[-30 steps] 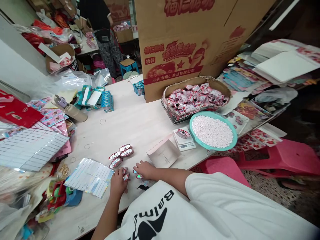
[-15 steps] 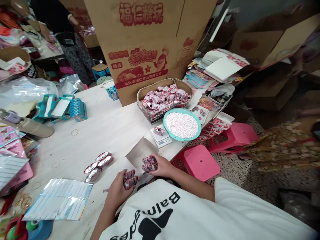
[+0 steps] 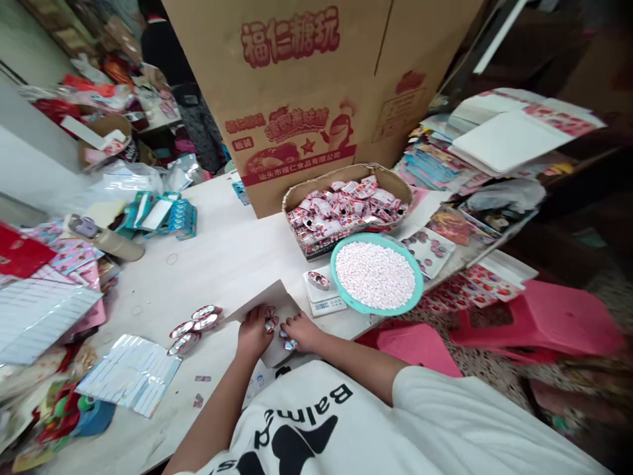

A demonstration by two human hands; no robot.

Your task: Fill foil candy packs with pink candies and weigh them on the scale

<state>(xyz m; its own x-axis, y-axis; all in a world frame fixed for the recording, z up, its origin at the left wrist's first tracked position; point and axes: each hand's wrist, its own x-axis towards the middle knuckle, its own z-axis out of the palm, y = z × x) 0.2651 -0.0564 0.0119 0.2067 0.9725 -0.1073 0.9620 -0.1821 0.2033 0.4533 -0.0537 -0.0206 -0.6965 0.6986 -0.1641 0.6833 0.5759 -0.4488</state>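
Holds shiny-faced packs in the grasp of the left hand and matching packs in that of the right hand, at near centre, over or inside the white card box, at an unclear depth. Presents reflective faces upward, with long axes too covered by the grip to read. Shows both hands close together, backs up, with the left forearm angled from near left and the right forearm from the right.
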